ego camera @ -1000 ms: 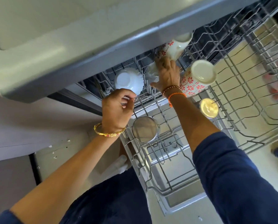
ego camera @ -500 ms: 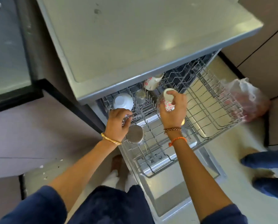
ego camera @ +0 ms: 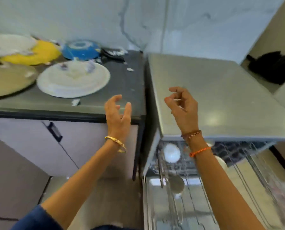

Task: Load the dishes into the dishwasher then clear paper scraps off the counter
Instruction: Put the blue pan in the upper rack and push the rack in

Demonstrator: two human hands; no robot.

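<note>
Kitchen: dark counter [ego camera: 118, 90] is standing on the left, and the dishwasher [ego camera: 221, 100] with its grey top is standing just beside it on the right.
Left hand: the left hand [ego camera: 117, 116] is hovering over the counter's front edge, fingers loosely spread and curved, holding nothing.
Right hand: the right hand [ego camera: 182, 105] is hanging above the dishwasher top, fingers half curled, and it is gripping nothing that I can see.
Dishes waiting: a white plate [ego camera: 73, 79] is lying nearest to the hands; a blue bowl [ego camera: 81, 49], a yellow plate [ego camera: 39, 53] and a tan plate [ego camera: 7, 79] are lying farther left and back.
Already loaded: a white bowl [ego camera: 171, 152] is sitting in the pulled-out rack [ego camera: 238, 171] below; other items there are too blurred to name.
Step in hand: I judge the person is turning to fetch the next dish, probably the white plate.
How to do it well: it is better to slide fingers under the near rim and tip the paper scraps [ego camera: 75, 102] off onto the counter before lifting.
In the way: scraps are lying on and around the plates, and the dishwasher's top is overhanging the rack, so the plate must go in low.
Other things: a black bag [ego camera: 274, 67] is resting far right, well apart.
</note>
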